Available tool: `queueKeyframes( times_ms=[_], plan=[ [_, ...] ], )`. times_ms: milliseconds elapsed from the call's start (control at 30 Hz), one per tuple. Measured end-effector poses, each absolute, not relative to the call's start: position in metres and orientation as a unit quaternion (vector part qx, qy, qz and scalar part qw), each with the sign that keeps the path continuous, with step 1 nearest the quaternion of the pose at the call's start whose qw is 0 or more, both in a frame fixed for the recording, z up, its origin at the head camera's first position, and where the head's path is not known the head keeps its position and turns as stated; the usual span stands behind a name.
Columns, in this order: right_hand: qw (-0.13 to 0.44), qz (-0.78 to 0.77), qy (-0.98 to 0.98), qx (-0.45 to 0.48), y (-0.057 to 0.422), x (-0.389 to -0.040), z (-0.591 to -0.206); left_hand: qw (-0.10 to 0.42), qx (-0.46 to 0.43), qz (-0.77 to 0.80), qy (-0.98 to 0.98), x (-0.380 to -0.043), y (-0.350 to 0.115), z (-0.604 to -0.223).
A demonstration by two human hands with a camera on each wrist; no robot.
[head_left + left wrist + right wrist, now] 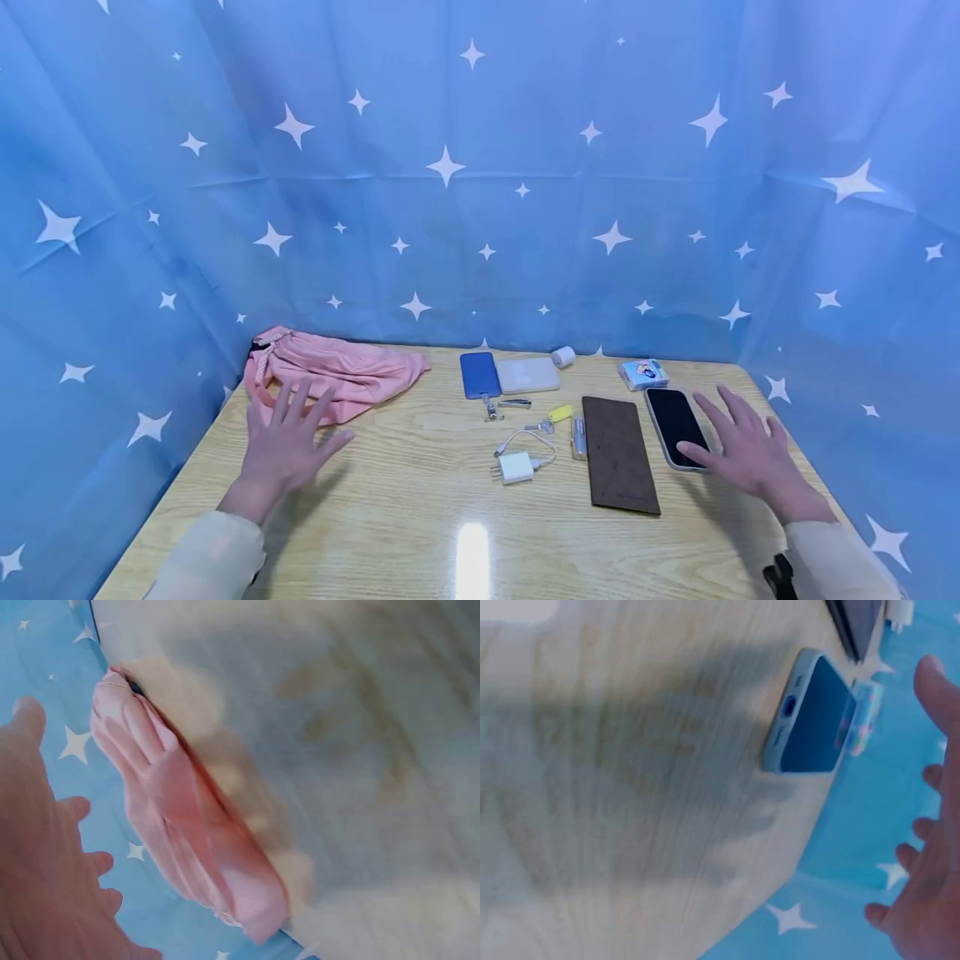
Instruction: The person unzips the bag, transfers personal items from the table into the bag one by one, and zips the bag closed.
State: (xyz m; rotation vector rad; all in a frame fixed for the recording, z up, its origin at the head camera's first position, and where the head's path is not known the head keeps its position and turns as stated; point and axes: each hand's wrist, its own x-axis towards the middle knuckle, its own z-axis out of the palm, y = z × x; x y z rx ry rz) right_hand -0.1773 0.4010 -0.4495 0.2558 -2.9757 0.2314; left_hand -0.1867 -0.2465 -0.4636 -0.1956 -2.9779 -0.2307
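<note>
My left hand hovers with spread fingers above the table's left side, nearest to a crumpled pink fabric bag. In the left wrist view the bag lies apart from that hand. Over on the right, my right hand is spread and holds nothing, its thumb overlapping the lower end of a smartphone in the head view. From the right wrist, the phone lies face up and the hand is raised off it. Left of the phone lies a dark brown leather wallet.
Mid-table are a white charger with a short cable, a clear tube, a yellow item and nail clippers. Behind them lie a blue card holder, a pale flat case, a white cylinder and a tissue pack.
</note>
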Motion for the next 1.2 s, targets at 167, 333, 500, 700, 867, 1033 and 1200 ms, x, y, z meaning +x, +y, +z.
queueKeyframes(
  times_ms=[167,333,500,700,867,1033,1200],
  plan=[
    [0.092,0.072,-0.987,0.108,0.386,-0.183,-0.443,0.105,-0.06,-0.069,-0.99,-0.195,-0.235,-0.456],
    [0.122,0.059,-0.982,0.132,0.368,-0.19,-0.445,0.119,-0.044,-0.064,-0.99,-0.206,-0.217,-0.453],
    [0.127,0.054,-0.979,0.15,0.345,-0.197,-0.448,0.103,-0.007,-0.086,-0.991,-0.221,-0.202,-0.453],
    [0.089,0.043,-0.984,0.149,0.315,-0.208,-0.451,0.068,0.077,-0.146,-0.984,-0.248,-0.198,-0.455],
    [0.071,0.048,-0.984,0.159,0.287,-0.216,-0.455,0.043,0.168,-0.171,-0.97,-0.272,-0.199,-0.462],
    [0.075,0.044,-0.978,0.192,0.261,-0.221,-0.456,0.047,0.208,-0.179,-0.96,-0.286,-0.2,-0.47],
    [0.069,0.056,-0.972,0.216,0.242,-0.223,-0.454,0.046,0.229,-0.182,-0.955,-0.292,-0.199,-0.476]
  ],
)
